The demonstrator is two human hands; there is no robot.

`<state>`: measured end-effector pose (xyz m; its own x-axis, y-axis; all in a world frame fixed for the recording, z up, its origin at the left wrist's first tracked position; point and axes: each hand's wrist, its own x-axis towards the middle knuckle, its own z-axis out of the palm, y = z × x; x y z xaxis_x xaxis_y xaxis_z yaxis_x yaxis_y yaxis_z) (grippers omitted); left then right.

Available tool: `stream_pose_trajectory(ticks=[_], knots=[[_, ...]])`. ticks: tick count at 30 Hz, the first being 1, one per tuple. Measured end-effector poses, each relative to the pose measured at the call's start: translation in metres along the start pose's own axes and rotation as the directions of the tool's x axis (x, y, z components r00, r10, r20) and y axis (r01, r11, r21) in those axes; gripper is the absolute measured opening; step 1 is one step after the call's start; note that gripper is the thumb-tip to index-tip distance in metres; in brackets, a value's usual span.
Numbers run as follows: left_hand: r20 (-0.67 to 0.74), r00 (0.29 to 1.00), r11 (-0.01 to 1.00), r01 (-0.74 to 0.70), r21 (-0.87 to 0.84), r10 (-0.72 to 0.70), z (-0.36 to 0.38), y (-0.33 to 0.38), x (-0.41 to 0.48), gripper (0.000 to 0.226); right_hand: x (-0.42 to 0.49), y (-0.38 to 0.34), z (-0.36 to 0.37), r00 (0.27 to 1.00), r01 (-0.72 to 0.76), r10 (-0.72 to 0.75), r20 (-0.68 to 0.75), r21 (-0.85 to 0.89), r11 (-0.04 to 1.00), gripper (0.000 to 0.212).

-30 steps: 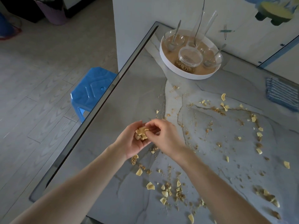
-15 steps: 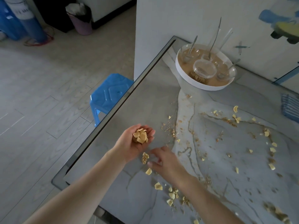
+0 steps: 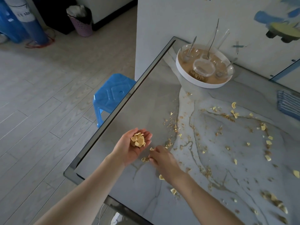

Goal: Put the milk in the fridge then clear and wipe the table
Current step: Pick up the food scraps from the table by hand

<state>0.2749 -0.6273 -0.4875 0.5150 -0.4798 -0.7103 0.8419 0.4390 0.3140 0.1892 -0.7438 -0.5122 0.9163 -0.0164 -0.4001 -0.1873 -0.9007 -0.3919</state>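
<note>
**Ana:** Head view first. What are the hands doing?

**Ben:** The left hand (image 3: 129, 149) is palm up and cupped, holding a pile of chips (image 3: 138, 140). The right hand (image 3: 163, 158) is palm down just beside it, with its fingers bent onto the table (image 3: 154, 103).

**Ana:** Is the right one gripping anything?

**Ben:** Its fingertips (image 3: 154, 151) are at a single chip (image 3: 151, 149), but I cannot tell whether they pinch it or only touch it.

**Ana:** Where is all this in relation to the tray (image 3: 203, 85)?

**Ben:** The tray sits at the table's far corner by the wall, with glass bowls (image 3: 190, 52) and spoons (image 3: 193, 43) in it. Both hands are well on the near side of the tray, towards the left.

**Ana:** And the mess?

**Ben:** Crumbs (image 3: 227, 116) and more chip pieces lie scattered over the tabletop from just in front of the tray to the near edge. A striped cloth (image 3: 287, 103) lies to the right of the tray. A blue stool (image 3: 112, 95) stands on the floor to the tray's left, partly under the table edge.
</note>
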Motion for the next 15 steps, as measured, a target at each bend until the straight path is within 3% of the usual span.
stream_pose_trajectory(ticks=[4, 6, 11, 15], knots=[[-0.026, 0.998, 0.998, 0.050, 0.040, -0.049, -0.010, -0.004, 0.000, 0.030, -0.002, -0.001, -0.002, 0.955, -0.127, 0.210, -0.210, 0.352, 0.928, 0.016], [-0.043, 0.995, 0.995, 0.088, 0.046, -0.086, -0.015, -0.008, -0.002, 0.030, -0.007, -0.008, -0.009, 0.912, -0.103, 0.275, -0.303, 0.481, 0.871, 0.013], [-0.012, 0.990, 0.989, 0.140, 0.053, -0.140, -0.014, -0.021, -0.004, 0.024, -0.013, -0.037, -0.023, 0.933, 0.072, 0.133, -0.335, 0.535, 0.842, 0.021], [-0.008, 0.986, 0.986, 0.167, -0.012, -0.167, -0.016, -0.018, 0.000, 0.027, -0.015, -0.021, -0.024, 0.845, -0.009, 0.317, -0.431, 0.581, 0.814, 0.019]])
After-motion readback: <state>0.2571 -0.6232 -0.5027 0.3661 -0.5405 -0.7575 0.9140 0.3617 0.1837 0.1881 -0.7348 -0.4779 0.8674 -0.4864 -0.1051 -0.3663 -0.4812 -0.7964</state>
